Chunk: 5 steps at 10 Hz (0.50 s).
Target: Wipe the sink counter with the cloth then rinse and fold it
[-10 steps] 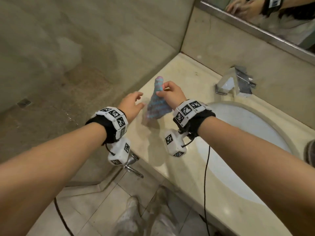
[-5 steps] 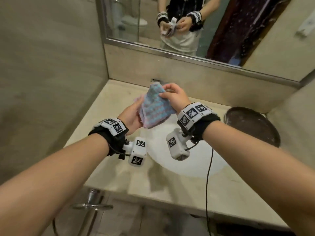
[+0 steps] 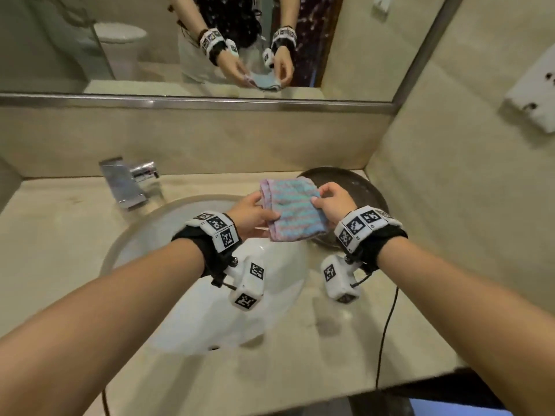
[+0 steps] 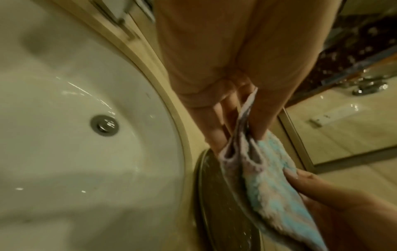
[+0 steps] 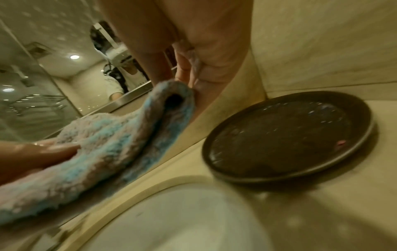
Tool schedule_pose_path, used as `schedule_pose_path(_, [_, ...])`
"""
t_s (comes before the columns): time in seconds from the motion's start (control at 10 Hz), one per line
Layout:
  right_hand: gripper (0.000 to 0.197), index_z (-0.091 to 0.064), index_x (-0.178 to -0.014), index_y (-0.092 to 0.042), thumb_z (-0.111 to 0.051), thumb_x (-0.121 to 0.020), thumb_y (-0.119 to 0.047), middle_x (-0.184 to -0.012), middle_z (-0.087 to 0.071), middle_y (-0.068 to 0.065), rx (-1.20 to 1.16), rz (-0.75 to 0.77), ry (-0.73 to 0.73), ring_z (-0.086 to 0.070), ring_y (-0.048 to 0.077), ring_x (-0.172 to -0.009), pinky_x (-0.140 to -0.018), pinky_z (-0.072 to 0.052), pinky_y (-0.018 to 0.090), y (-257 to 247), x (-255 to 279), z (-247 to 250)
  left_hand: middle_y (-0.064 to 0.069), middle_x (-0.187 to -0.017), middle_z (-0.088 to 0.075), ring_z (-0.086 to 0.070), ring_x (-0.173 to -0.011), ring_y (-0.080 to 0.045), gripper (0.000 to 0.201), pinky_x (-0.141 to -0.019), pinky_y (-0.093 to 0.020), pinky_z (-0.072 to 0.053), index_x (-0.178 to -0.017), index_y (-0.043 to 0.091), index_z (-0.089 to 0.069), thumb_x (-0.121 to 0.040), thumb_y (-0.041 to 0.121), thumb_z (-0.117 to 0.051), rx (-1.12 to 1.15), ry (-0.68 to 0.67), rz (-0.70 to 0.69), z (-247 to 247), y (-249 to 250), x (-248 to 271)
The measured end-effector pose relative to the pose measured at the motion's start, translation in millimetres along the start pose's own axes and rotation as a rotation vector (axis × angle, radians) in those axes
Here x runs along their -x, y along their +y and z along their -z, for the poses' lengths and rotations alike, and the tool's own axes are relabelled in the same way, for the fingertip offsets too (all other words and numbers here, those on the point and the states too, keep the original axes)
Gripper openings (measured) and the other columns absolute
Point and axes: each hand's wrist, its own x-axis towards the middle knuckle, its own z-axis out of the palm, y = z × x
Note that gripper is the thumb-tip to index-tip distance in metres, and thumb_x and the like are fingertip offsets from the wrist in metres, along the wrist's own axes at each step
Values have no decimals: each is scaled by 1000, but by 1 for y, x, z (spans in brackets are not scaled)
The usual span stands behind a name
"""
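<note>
Pink-and-blue striped cloth, fluffy, folded double. It's up in the air, over the sink's right rim.

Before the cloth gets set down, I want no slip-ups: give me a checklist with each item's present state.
1. Left hand grips the striped cloth: ok.
2. Right hand pinches the opposite edge: ok.
3. Cloth is folded over, layers doubled: ok.
4. Cloth held off the counter and dark round tray: ok.
5. Faucet shows no running water: ok.
6. Cloth rinsed clean: cannot tell.
</note>
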Motion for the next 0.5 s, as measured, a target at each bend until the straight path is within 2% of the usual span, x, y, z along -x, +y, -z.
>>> schedule_pose_path(0.1, [32,-42,-66,-23,-59,-87,-7,-91,-57,7,-37,-36,42,-54,20,-86,-73,-48,31,24,-38,36,-11,-118,-62,-63,-77,-14,50,-60,-27,-56,-132,15,-45,-88,-7,-51,-15,7,3,-42,9,-43])
schedule_pose_path(0.2, [31,-45,-65,-24,-61,-84,-5,-90,-59,9,-77,-50,76,-57,22,-87,-93,-50,46,42,-73,64,-11,-122,-58,-64,-86,-19,49,-71,-33,-56,-133,7,-42,-88,-10,-47,11,-3,-31,-75,19,-78])
schedule_pose_path(0.3, [34,-42,-65,-24,-58,-86,-2,-89,-56,12,-106,-49,102,-53,20,-84,-88,-50,42,48,-96,85,-18,-132,-55,-60,-109,-33,49,-76,-41,-57,-134,3,-41,-88,-12,-47,34,-11,-28,-96,29,-108])
schedule_pose_path(0.4, [15,-53,-79,-17,-58,-88,-6,-94,-56,11,-96,-97,117,-51,18,-87,-84,-47,35,58,-115,91,-11,-102,-61,-59,-79,-25,42,-67,-39,-50,-127,12,-41,-90,-5,-50,-51,-22,84,-104,31,-132])
schedule_pose_path(0.5, [30,-54,-118,-6,-57,-90,-17,-117,-60,14,-42,-186,112,-53,21,-98,-82,-45,29,72,-127,89,-6,-77,-52,-46,-59,-16,55,-54,-24,-35,-135,21,-35,-87,15,-62,-292,58,205,-92,21,-146])
